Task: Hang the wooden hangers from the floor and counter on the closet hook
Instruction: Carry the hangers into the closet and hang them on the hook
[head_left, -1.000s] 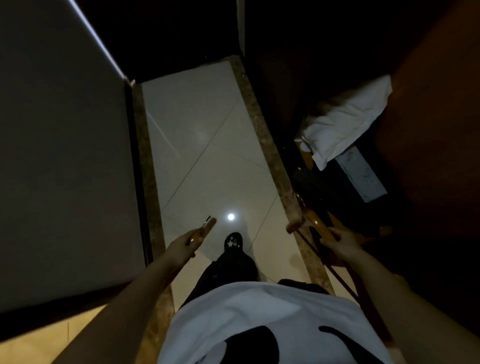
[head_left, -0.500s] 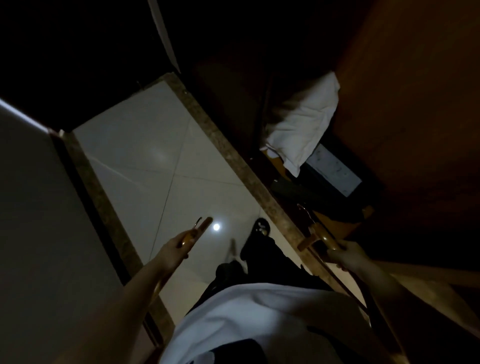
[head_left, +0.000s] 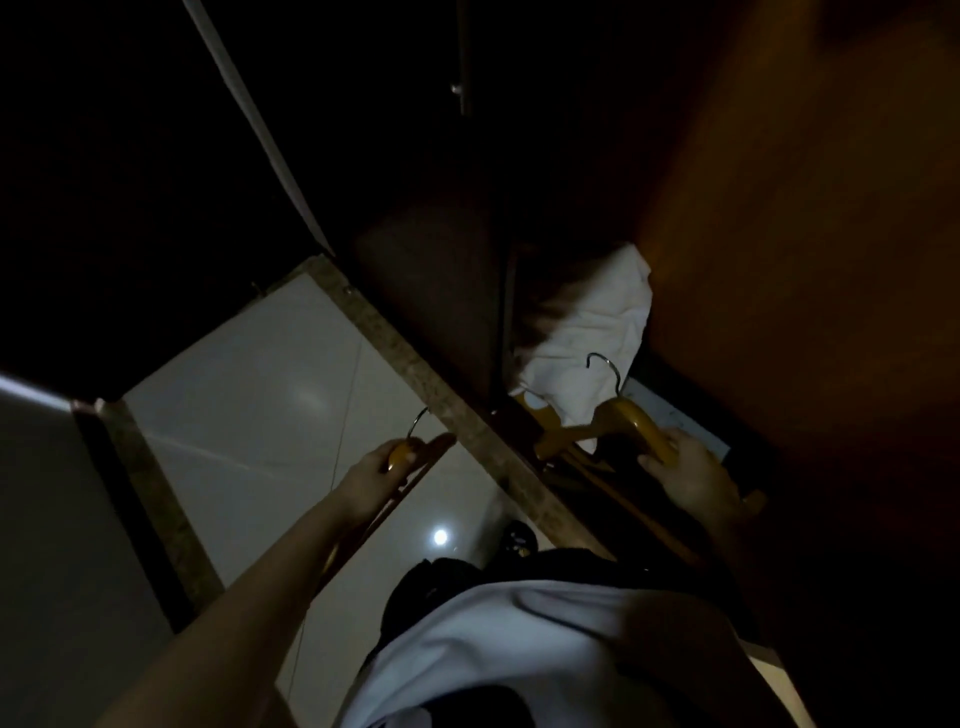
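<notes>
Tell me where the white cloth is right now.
In the head view the white cloth lies right of centre inside the dark closet, just beyond the wooden hanger gripped by the right hand, its metal hook showing against the cloth.

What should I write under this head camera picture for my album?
Each hand holds a wooden hanger: left hand over the pale tiled floor, right hand by the dark closet's white cloth.

Floor tiles (head_left: 270, 384) showing glossy, reflecting light; hangers (head_left: 636, 423) showing varnished wood with metal hooks; white cloth (head_left: 592, 332) lying matt.
</notes>
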